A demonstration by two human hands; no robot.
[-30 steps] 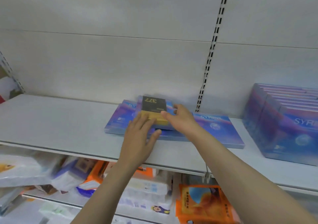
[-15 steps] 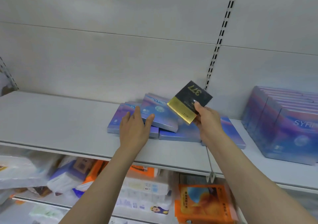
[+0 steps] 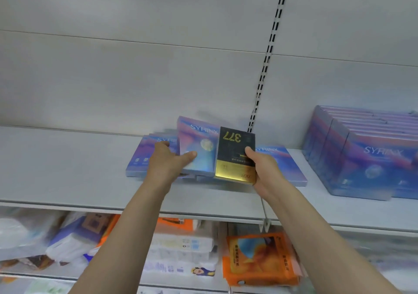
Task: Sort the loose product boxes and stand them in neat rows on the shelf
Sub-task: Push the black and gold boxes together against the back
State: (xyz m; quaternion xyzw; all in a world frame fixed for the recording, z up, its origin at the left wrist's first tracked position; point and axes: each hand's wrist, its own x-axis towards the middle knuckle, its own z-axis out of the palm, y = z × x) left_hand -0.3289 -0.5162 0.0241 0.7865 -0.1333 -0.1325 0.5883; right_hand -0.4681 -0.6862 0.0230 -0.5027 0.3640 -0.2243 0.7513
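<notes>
My right hand grips a black and gold box marked 377, held upright and upside down above the shelf. My left hand holds a purple-blue SYRINX box tilted up on its edge, thumb on its front face. Beneath them lie several more flat SYRINX boxes: one at the left and one at the right. A neat row of standing SYRINX boxes fills the shelf's right side.
The white back wall carries a slotted upright behind the boxes. Bare shelf stretches to the left. The lower shelf holds tissue packs, an orange packet and white wrapped goods.
My right hand brought the black and gold box from tilted high to upright and lower. My left hand went from resting on the flat boxes to lifting one SYRINX box up on edge.
</notes>
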